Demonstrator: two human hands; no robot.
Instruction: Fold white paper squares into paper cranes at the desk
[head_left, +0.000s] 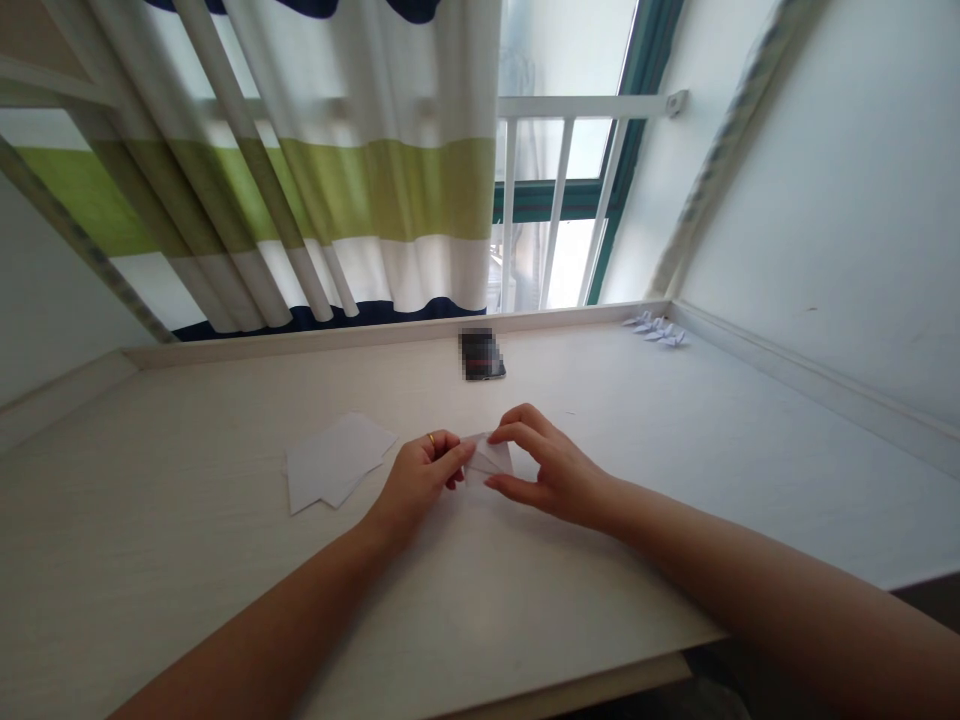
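A small folded piece of white paper (491,459) lies on the pale wooden desk (600,560), held between both hands. My left hand (420,478), with a gold ring on one finger, pinches the paper's left edge with curled fingers. My right hand (541,465) arches over the right side, with fingertips and thumb pressed on the paper. Both forearms rest low over the desk's front part.
A loose stack of white paper sheets (334,462) lies left of my hands. A dark phone (481,355) lies near the desk's back edge. Several small folded paper figures (658,328) sit in the far right corner. Striped curtains (300,200) and a window railing (555,200) stand behind.
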